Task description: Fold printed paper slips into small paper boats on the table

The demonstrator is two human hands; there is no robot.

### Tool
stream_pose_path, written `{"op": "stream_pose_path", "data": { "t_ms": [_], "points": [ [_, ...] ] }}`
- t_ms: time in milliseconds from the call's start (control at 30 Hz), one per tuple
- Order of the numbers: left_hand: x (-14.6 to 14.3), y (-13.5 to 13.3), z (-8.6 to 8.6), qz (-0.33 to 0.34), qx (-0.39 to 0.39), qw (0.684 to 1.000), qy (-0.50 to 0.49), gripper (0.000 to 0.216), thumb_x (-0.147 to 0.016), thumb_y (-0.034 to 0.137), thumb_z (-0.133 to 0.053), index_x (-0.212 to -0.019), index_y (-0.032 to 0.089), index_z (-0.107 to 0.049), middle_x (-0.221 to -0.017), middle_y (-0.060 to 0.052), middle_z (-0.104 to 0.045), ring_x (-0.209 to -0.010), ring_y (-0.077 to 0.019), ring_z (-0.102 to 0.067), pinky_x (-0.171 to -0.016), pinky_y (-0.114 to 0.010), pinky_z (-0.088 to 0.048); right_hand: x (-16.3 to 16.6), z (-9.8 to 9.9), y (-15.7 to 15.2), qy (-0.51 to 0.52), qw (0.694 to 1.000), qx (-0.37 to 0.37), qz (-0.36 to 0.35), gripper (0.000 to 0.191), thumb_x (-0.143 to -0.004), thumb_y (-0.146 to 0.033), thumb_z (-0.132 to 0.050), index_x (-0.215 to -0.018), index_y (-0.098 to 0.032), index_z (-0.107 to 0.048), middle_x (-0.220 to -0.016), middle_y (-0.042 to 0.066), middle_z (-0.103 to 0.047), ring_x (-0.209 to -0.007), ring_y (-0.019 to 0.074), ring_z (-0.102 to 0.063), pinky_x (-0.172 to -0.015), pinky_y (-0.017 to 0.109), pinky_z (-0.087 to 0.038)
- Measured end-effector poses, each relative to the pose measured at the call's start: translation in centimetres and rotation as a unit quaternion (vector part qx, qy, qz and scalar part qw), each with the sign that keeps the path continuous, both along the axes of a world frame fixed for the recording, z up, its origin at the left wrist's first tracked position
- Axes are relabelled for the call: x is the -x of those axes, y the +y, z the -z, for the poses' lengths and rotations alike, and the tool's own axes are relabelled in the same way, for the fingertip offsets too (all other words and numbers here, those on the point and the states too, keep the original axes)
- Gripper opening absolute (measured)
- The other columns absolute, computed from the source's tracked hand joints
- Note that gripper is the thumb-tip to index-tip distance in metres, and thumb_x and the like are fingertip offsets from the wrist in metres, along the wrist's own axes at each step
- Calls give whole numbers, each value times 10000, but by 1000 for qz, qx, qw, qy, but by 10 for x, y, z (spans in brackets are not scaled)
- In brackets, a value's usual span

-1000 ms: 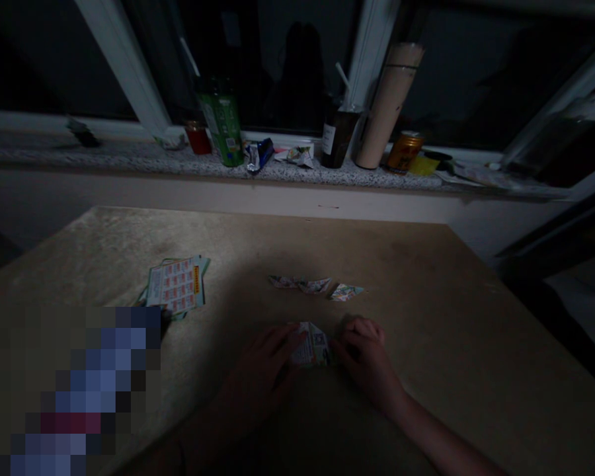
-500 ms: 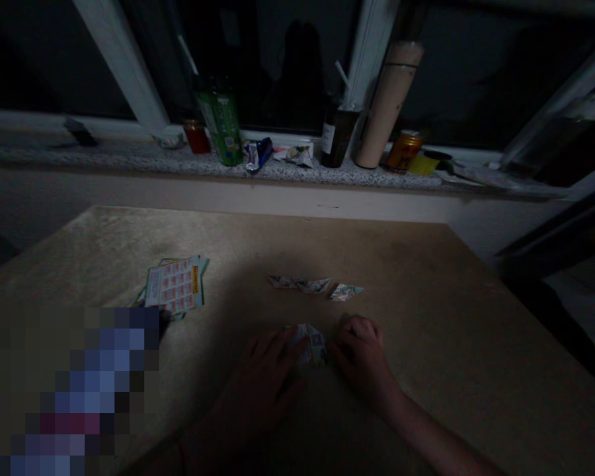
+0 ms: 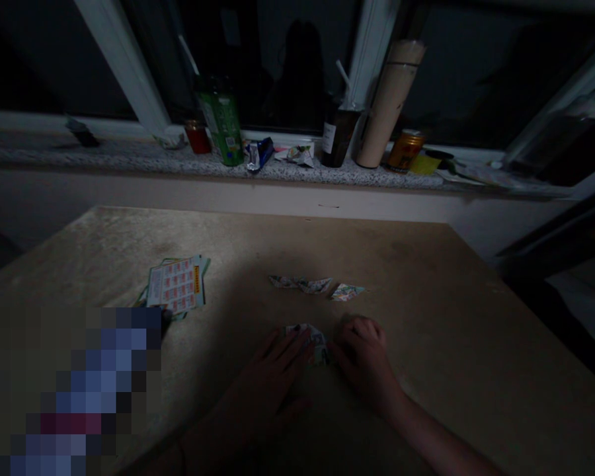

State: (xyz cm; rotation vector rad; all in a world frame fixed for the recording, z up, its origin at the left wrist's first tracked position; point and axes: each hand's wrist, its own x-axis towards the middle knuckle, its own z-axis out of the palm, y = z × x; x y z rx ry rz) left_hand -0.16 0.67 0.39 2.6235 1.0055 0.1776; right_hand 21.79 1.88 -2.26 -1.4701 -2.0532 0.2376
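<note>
The folded paper [image 3: 320,344] lies on the table [image 3: 411,264], on the near side of the middle, well in from the far edge and between the 2 hands. The left hand [image 3: 272,367] lies flat over its left part, fingers extended and a little spread, pressing on the sheet with no grip closed round it. The right hand [image 3: 363,345] is curled at the paper's right end, its thumb and index finger close together at that side; whether they pinch the edge I cannot tell, as the light is dim.

Beyond the hands, toward the far edge, 2 small folded pieces [image 3: 316,285] lie end to end in a row, and 1 more piece, a pointed folded shape [image 3: 347,292], lies just beside their right end. A stack of printed cards [image 3: 173,287] sits nearer the left edge, short of the far left corner, its cards fanned unevenly. A pixelated patch hides the near left part of the table.

Behind the far edge, a speckled windowsill [image 3: 143,155] carries a green container [image 3: 223,129], a dark cup [image 3: 338,139] with a straw, a beige flask [image 3: 391,106] and an orange can [image 3: 405,152].
</note>
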Motion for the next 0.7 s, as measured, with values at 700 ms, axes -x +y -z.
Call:
{"op": "stream_pose_path", "data": {
  "t_ms": [700],
  "points": [
    [1,0,2,-16,5,1000,4,752,-880,419,-490,-1469,198,-79,-1523,-68,-144,-1381,-265,-154,-1122,-465,-131,3,-13,-14,113,985,52,-116,308,-843,-188,-543,-1143,-235,-593,-1143,81,-644,-1083,240,-583,-986,480,-427]
  ]
}}
